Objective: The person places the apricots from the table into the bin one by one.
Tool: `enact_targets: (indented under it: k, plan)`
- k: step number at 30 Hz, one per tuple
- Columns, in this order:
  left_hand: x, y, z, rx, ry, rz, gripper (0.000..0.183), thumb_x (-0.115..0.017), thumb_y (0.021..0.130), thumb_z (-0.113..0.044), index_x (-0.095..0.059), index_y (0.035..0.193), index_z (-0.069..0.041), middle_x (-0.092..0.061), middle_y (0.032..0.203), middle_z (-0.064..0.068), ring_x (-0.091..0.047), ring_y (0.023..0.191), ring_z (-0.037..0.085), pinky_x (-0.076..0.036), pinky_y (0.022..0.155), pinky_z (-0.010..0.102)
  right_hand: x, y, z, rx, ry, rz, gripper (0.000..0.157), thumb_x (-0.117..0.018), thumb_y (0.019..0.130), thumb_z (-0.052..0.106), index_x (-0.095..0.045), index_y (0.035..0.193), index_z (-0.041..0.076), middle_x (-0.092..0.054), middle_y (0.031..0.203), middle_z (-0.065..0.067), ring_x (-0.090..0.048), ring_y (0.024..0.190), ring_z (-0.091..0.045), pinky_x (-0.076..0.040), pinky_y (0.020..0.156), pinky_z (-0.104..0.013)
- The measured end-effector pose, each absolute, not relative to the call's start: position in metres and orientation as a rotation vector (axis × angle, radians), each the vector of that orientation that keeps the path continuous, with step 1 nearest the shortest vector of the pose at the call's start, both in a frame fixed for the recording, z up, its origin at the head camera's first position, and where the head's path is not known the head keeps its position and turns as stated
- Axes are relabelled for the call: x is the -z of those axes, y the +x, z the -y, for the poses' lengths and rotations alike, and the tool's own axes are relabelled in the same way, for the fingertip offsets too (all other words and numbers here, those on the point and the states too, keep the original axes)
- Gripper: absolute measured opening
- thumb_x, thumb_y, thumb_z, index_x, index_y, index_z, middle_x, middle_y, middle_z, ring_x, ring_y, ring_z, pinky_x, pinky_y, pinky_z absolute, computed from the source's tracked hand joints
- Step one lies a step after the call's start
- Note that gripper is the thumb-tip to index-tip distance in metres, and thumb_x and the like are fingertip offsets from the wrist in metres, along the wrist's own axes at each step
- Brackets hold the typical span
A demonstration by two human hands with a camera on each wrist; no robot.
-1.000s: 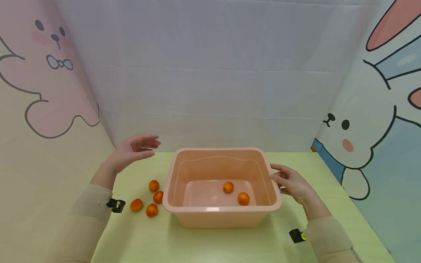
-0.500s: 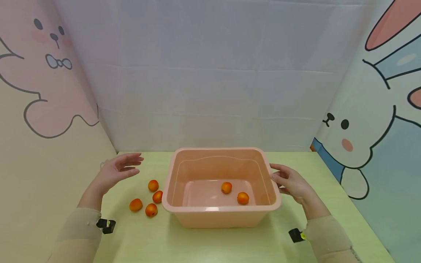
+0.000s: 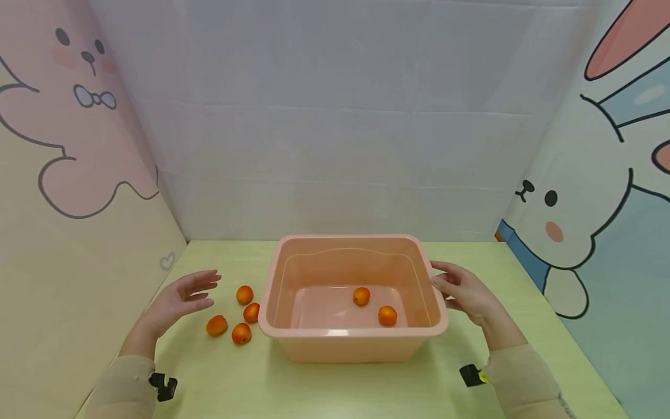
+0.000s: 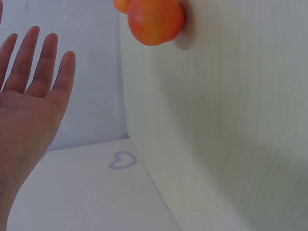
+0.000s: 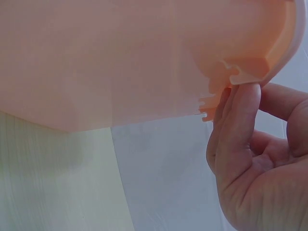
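Observation:
A pink plastic basin (image 3: 340,346) stands in the middle of the table, with two small round orange fruits inside, one being the fruit (image 3: 387,315) nearer the front right. My right hand (image 3: 463,291) grips the basin's right rim; in the right wrist view the fingers of that hand (image 5: 255,154) bend up under the rim beside the thumb. Several matching fruits lie left of the basin, among them a fruit (image 3: 217,326) nearest my left hand (image 3: 180,299). That hand is in the air behind and left of them, fingers extended and apart, holding nothing.
The pale green table (image 3: 356,396) meets a white cloth wall (image 3: 335,116) behind the basin. Side walls with cartoon animals stand left and right, the left wall (image 3: 78,279) close to my left arm. A black wrist device (image 3: 163,387) sits on the left sleeve.
My left hand has come down and left, from beside the basin's back corner to near the loose fruits. One fruit in the basin has rolled slightly left. The right hand stays at the rim.

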State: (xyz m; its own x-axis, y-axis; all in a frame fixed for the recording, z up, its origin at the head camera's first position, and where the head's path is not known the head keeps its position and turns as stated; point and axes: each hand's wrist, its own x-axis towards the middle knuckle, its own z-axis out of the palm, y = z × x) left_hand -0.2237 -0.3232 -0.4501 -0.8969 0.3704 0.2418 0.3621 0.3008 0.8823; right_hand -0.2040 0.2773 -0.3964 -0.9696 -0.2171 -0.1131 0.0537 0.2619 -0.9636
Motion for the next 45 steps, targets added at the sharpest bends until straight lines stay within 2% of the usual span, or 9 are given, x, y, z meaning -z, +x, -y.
enact_targets:
  k: [11,14,23,28,36,38,40,45]
  plan:
    - [0.479,-0.222,0.331,-1.693,0.628,-2.477,0.056,-0.067,0.093,0.0,-0.045,0.144,0.003,-0.056,0.139,0.006,-0.055,0.12,0.007,-0.045,0.097,0.017,0.395,-0.203,-0.277,1.774,-0.153,-2.32,0.066,-0.057,0.102,0.023,-0.025,0.152,-0.006,-0.062,0.108,-0.013,-0.063,0.081,-0.017,-0.059,0.075,-0.031]
    - [0.484,-0.223,0.332,-1.68,0.604,-2.458,0.057,-0.067,0.092,0.0,-0.043,0.144,0.005,-0.054,0.141,0.009,-0.055,0.121,0.007,-0.044,0.097,0.018,0.395,-0.203,-0.276,1.778,-0.146,-2.317,0.067,-0.057,0.102,0.024,-0.025,0.152,-0.006,-0.062,0.108,-0.013,-0.063,0.081,-0.016,-0.059,0.074,-0.03]
    - [0.491,-0.224,0.332,-1.567,0.542,-2.488,0.06,-0.073,0.089,-0.007,-0.046,0.142,0.005,-0.048,0.141,0.029,-0.055,0.121,0.015,-0.046,0.098,0.023,0.395,-0.202,-0.276,1.775,-0.145,-2.318,0.066,-0.057,0.103,0.023,-0.025,0.153,-0.005,-0.061,0.109,-0.014,-0.063,0.082,-0.016,-0.059,0.075,-0.03]
    - [0.496,-0.224,0.335,-1.517,0.508,-2.494,0.061,-0.075,0.088,-0.009,-0.049,0.14,0.006,-0.048,0.14,0.031,-0.056,0.121,0.018,-0.047,0.097,0.023,0.396,-0.203,-0.276,1.771,-0.139,-2.318,0.067,-0.057,0.102,0.025,-0.025,0.153,-0.005,-0.061,0.111,-0.015,-0.062,0.083,-0.017,-0.059,0.076,-0.031]
    - [0.501,-0.226,0.335,-1.447,0.465,-2.461,0.059,-0.075,0.088,-0.011,-0.05,0.139,0.007,-0.049,0.14,0.03,-0.053,0.123,0.036,-0.048,0.091,0.022,0.397,-0.204,-0.277,1.783,-0.154,-2.306,0.067,-0.058,0.102,0.025,-0.026,0.152,-0.005,-0.062,0.106,-0.009,-0.062,0.082,-0.016,-0.059,0.074,-0.03]
    - [0.501,-0.226,0.334,-1.437,0.474,-2.451,0.06,-0.075,0.088,-0.011,-0.05,0.138,0.009,-0.049,0.139,0.031,-0.054,0.122,0.036,-0.048,0.09,0.021,0.398,-0.204,-0.277,1.787,-0.151,-2.304,0.068,-0.058,0.102,0.026,-0.026,0.152,-0.005,-0.062,0.106,-0.009,-0.062,0.082,-0.016,-0.059,0.074,-0.03]
    - [0.501,-0.226,0.334,-1.439,0.493,-2.438,0.06,-0.075,0.088,-0.01,-0.049,0.137,0.011,-0.049,0.138,0.033,-0.056,0.12,0.03,-0.048,0.09,0.021,0.397,-0.204,-0.276,1.786,-0.143,-2.303,0.067,-0.058,0.102,0.025,-0.026,0.153,-0.005,-0.061,0.107,-0.01,-0.062,0.082,-0.015,-0.059,0.075,-0.03]
    - [0.505,-0.227,0.335,-1.464,0.484,-2.405,0.062,-0.077,0.086,-0.009,-0.049,0.136,0.013,-0.049,0.137,0.034,-0.056,0.109,-0.002,-0.048,0.088,0.018,0.397,-0.205,-0.275,1.783,-0.132,-2.3,0.066,-0.056,0.103,0.022,-0.024,0.153,-0.005,-0.061,0.111,-0.015,-0.062,0.082,-0.016,-0.059,0.074,-0.03]
